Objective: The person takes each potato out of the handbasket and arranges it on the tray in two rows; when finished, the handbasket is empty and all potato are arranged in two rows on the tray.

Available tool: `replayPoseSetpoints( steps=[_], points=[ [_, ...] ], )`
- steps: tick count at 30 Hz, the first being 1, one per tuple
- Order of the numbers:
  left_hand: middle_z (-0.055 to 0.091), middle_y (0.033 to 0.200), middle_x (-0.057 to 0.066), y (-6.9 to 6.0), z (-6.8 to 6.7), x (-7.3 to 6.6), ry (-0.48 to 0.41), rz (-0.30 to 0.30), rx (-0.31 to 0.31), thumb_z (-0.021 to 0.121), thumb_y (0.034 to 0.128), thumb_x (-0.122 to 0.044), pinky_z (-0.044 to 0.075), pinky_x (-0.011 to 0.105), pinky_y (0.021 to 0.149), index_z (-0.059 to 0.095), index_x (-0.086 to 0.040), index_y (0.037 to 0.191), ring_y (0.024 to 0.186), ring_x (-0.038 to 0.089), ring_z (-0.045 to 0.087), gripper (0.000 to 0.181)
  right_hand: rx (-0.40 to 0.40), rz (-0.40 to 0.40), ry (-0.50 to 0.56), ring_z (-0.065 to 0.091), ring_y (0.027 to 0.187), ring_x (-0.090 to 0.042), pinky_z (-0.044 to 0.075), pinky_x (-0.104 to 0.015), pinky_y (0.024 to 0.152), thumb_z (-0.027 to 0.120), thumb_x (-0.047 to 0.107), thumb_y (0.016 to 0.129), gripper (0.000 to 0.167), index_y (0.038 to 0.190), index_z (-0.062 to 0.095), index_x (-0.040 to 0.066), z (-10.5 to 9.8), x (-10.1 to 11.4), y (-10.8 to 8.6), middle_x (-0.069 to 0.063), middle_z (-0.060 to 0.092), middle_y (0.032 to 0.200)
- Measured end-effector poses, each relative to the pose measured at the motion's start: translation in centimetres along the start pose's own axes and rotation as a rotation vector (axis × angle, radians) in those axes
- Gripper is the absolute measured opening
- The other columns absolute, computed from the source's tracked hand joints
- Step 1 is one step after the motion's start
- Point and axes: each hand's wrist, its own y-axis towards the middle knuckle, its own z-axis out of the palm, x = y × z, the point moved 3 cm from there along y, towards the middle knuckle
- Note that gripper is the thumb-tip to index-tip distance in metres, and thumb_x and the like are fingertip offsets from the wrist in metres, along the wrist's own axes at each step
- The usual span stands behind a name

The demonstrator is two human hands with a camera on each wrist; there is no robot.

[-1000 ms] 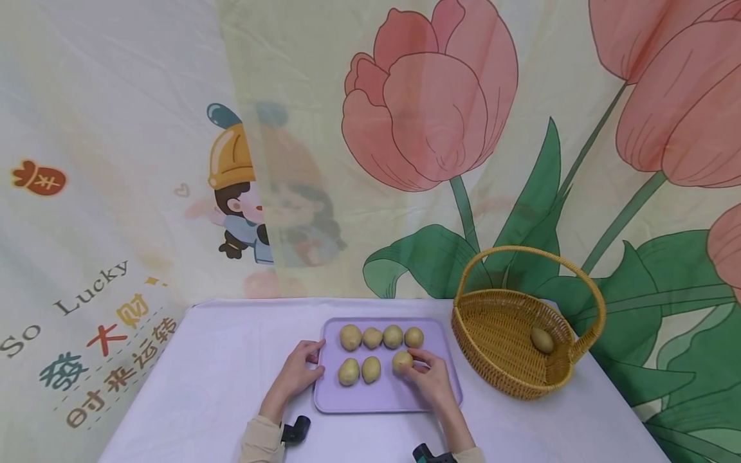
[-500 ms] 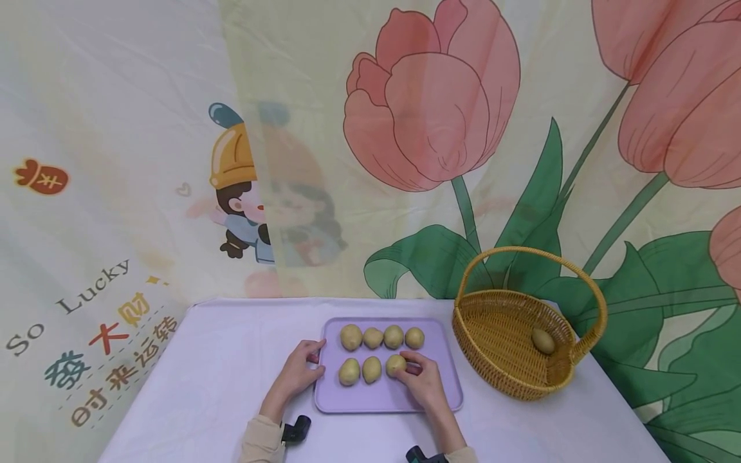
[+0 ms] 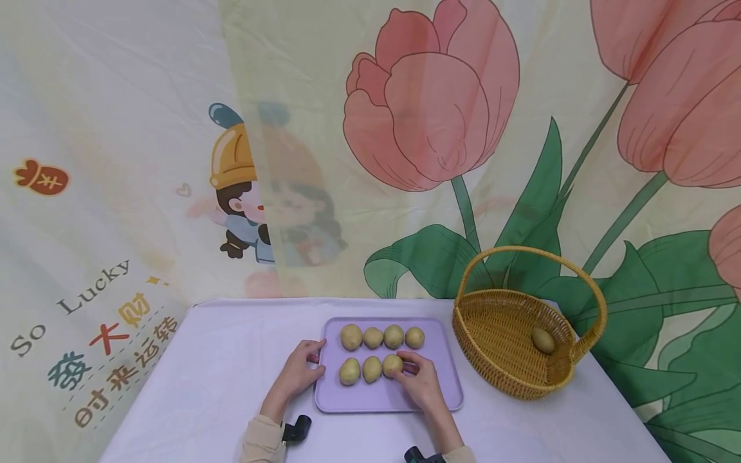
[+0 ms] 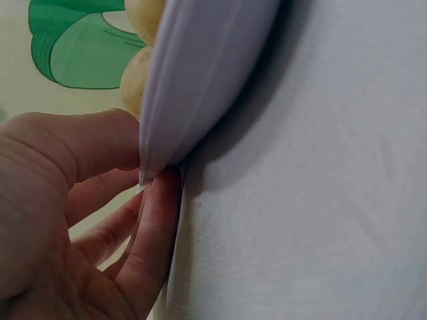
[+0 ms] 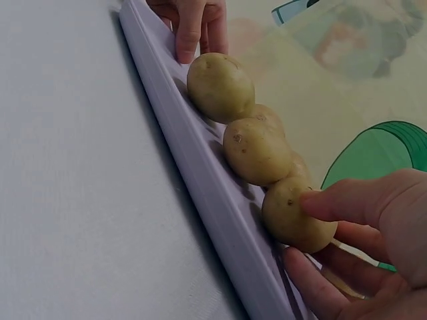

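A lilac tray [image 3: 359, 400] holds several potatoes in two rows. My right hand [image 3: 421, 381] pinches the right-hand potato [image 3: 392, 366] of the front row between thumb and fingers; in the right wrist view that potato [image 5: 293, 217] sits low against the tray's surface. To its left are an oval potato [image 3: 372, 369] and another potato [image 3: 350, 372]. At the tray's left edge, my left hand [image 3: 300, 368] grips the rim. The left wrist view has the thumb on the rim [image 4: 160, 100] and the fingers partly tucked beneath.
Right of the tray stands a wicker basket [image 3: 492, 366] with a tall handle, holding one potato [image 3: 543, 341]. A white cloth [image 3: 231, 347] covers the table. Behind it hangs a printed curtain [image 3: 312, 51]. The back row of potatoes [image 3: 373, 337] lies along the tray's far side.
My right hand has moved left with its potato, bringing it close beside the middle potato of the front row. The left hand stays on the tray rim.
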Motion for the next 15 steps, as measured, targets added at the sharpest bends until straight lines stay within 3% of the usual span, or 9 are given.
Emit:
replayPoseSetpoints(
  steps=[3, 5, 15],
  points=[
    [0.057, 0.112, 0.017, 0.0, 0.0, -0.1, 0.004, 0.004, -0.001, 0.073, 0.0692, 0.009, 0.050, 0.033, 0.076, 0.061, 0.010, 0.125, 0.085, 0.024, 0.060, 0.057, -0.003, -0.015, -0.030, 0.065, 0.097, -0.048, 0.054, -0.046, 0.083, 0.073, -0.013, 0.075, 0.042, 0.113, 0.057, -0.022, -0.1, 0.9, -0.3, -0.036, 0.063, 0.108],
    [0.057, 0.112, 0.017, 0.0, -0.1, -0.1, 0.011, 0.004, 0.000, 0.073, 0.0693, 0.009, 0.049, 0.033, 0.076, 0.061, 0.010, 0.125, 0.085, 0.024, 0.060, 0.057, -0.006, -0.014, -0.050, 0.065, 0.095, -0.049, 0.053, -0.049, 0.082, 0.073, -0.014, 0.074, 0.042, 0.113, 0.057, -0.023, -0.2, 1.4, -0.5, -0.037, 0.063, 0.105],
    [0.057, 0.112, 0.017, 0.0, -0.1, -0.2, 0.013, 0.001, 0.000, 0.073, 0.0699, 0.009, 0.049, 0.032, 0.076, 0.062, 0.010, 0.125, 0.085, 0.023, 0.060, 0.056, -0.013, -0.037, -0.074, 0.069, 0.092, -0.040, 0.056, -0.040, 0.080, 0.079, -0.006, 0.073, 0.042, 0.110, 0.062, -0.017, -0.2, -0.2, 0.0, -0.030, 0.067, 0.104]
  ],
)
